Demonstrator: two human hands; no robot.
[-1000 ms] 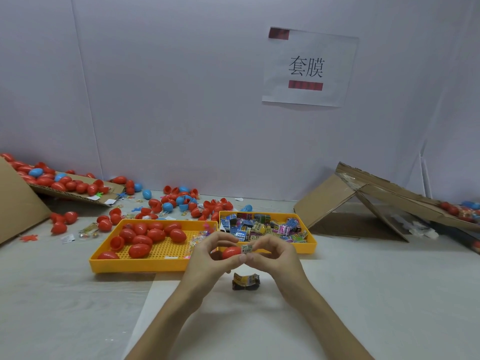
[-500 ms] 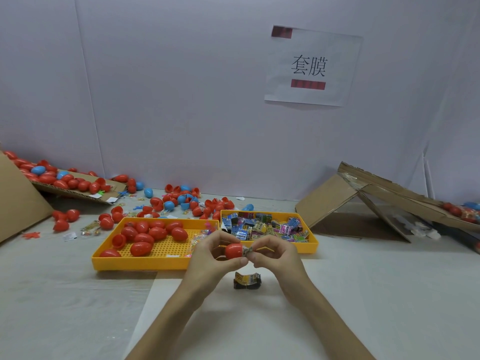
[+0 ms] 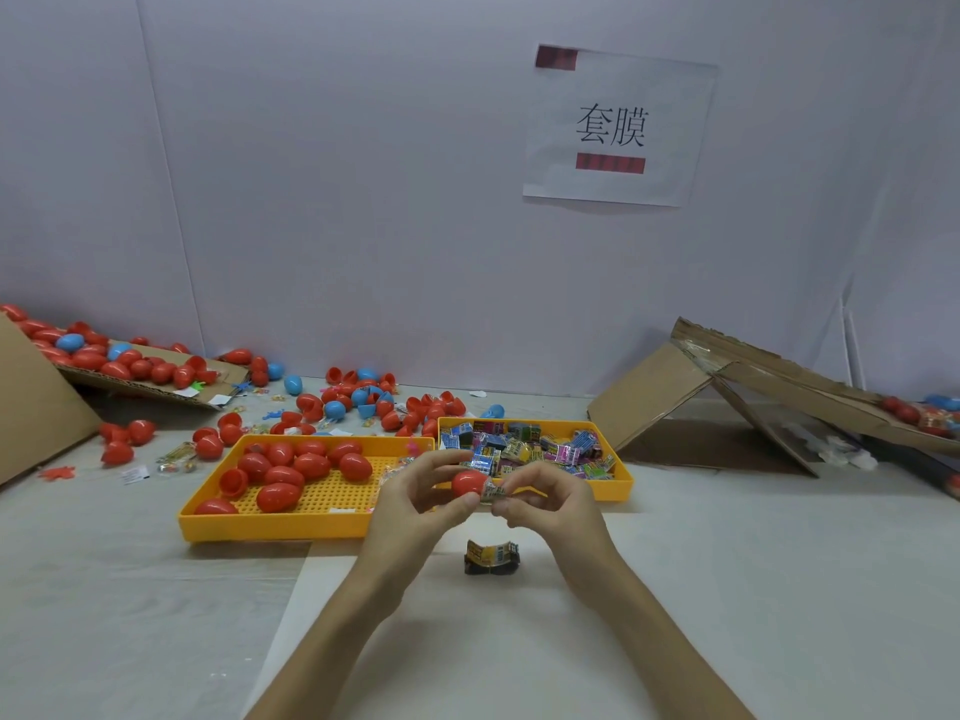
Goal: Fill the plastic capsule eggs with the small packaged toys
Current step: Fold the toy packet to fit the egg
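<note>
Partly behind clamped left fingers (image 3: 451,504), 1 red egg half (image 3: 466,481); toy packet (image 3: 493,492) half-hidden inside, pinched by right fingers (image 3: 519,507).

Pale lilac wall (image 3: 311,174), faint vertical seams, white paper sign (image 3: 621,127) with two black characters and red bars high at right, grey-white tabletop (image 3: 130,615), lighter sheet (image 3: 519,641) near the front, collapsed brown cardboard (image 3: 649,397) at right, cardboard flap (image 3: 36,407) at left, soft even light.

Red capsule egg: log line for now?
left hand holds red capsule egg | right hand pinches toy packet at egg's end | spare packet on table
</note>
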